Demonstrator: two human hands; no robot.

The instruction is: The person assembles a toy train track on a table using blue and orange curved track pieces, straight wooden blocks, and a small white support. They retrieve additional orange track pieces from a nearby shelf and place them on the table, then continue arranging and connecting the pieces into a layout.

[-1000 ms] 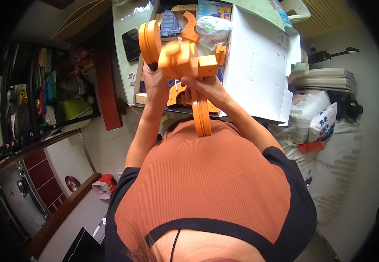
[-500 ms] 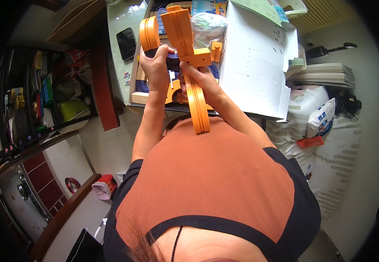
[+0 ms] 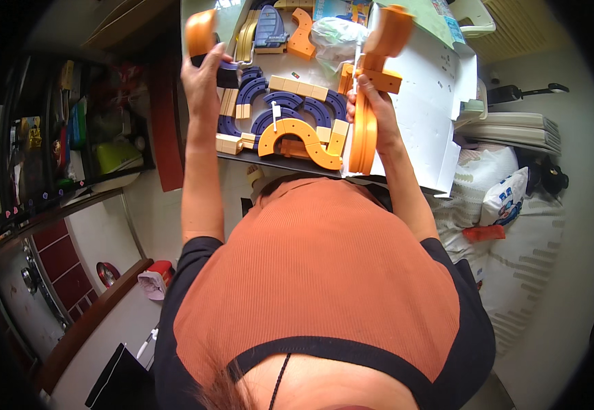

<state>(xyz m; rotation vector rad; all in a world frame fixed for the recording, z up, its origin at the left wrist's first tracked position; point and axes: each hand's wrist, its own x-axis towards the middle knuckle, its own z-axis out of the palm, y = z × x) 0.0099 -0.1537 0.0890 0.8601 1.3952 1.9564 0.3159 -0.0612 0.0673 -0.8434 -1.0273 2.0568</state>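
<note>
Orange and dark purple showed in the left hand [image 3: 203, 74]: its fingers wrapped a curved track piece [image 3: 201, 34] above the left side of the box [image 3: 270, 163]. The right hand [image 3: 382, 115] gripped an orange track assembly [image 3: 363, 140], held over the box's right edge. Between the hands, lower down, lay purple curved tracks [image 3: 317, 113] and a yellow-orange S-shaped track [image 3: 290, 126]. Farther off sat a plastic bag [image 3: 338, 35]; rightward spread a white flap [image 3: 420, 123].

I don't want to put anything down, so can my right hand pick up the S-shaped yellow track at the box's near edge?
Probably not: your right hand is gripping orange track pieces, though the yellow track lies close by, mostly uncovered.
</note>
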